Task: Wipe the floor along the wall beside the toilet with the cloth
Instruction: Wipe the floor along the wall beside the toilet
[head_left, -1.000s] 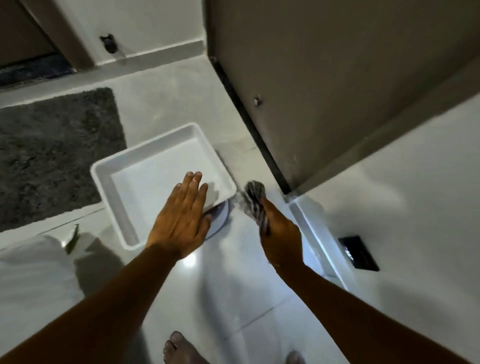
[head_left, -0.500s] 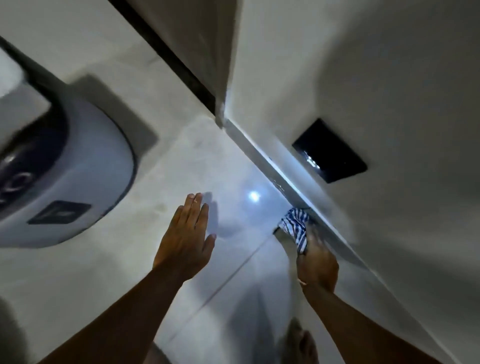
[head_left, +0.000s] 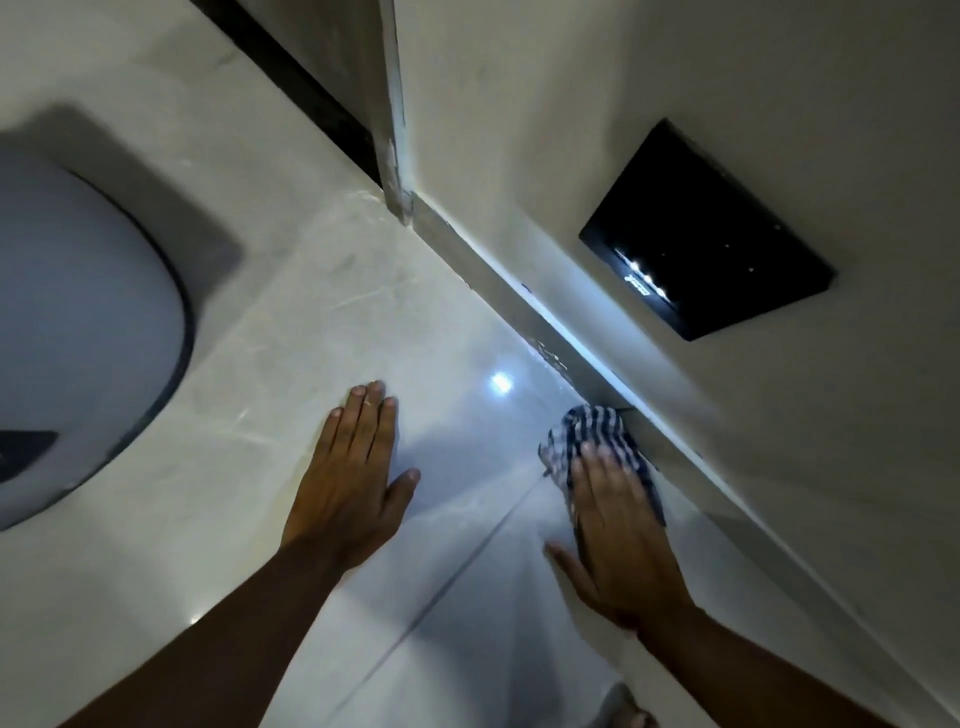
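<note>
Because the striped cloth looks soft, light and probably damp, the right hand presses it with flattened fingers against the skirting, while the left hand rests open, holding nothing.

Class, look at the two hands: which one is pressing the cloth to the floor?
The right hand, flat on the striped cloth by the wall; the left hand rests bare.

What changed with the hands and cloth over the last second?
The right hand went from holding the bunched cloth to pressing it flat on the floor by the skirting. The view swung from the white tray to the toilet. The left hand stays open, flat.
</note>
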